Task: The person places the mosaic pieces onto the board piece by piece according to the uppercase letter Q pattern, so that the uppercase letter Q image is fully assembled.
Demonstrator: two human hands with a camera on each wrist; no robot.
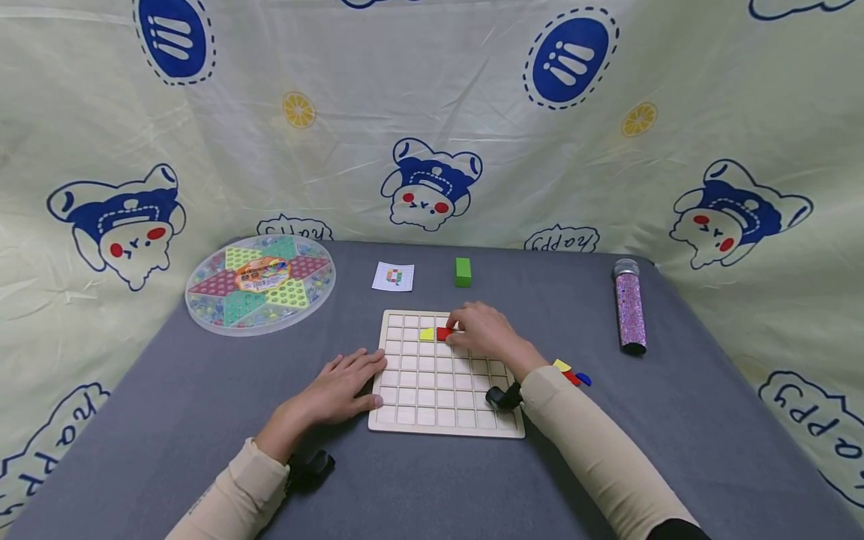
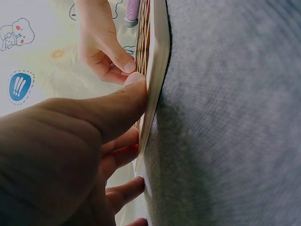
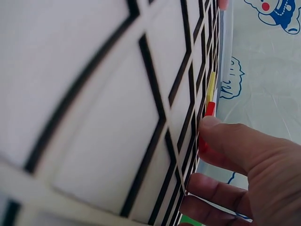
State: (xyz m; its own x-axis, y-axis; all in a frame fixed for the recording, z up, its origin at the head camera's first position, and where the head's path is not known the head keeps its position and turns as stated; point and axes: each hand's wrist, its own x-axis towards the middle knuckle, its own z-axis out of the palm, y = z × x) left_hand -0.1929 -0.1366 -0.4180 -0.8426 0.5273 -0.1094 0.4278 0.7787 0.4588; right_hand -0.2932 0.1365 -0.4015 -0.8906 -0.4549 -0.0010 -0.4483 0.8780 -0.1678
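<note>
A pale wooden grid board (image 1: 408, 421) lies on the grey cloth before the person. In its upper rows sit a yellow piece (image 1: 427, 334) and, right beside it, a red piece (image 1: 442, 334). The right hand (image 1: 487, 330) reaches over the board and pinches the red piece between thumb (image 3: 211, 123) and forefinger. Along the board's left edge rests the left hand (image 1: 340, 386), its fingers spread and thumb touching the rim. The left wrist view shows that left hand (image 2: 70, 132) close against the board's side (image 2: 157, 52).
A round Chinese checkers set (image 1: 297, 319) stands at the back left. A small patterned card (image 1: 381, 279) and a green block (image 1: 463, 272) lie behind the board. Loose yellow, red and blue pieces (image 1: 572, 377) lie beside the right forearm; farther right is a glittery pink microphone (image 1: 631, 307).
</note>
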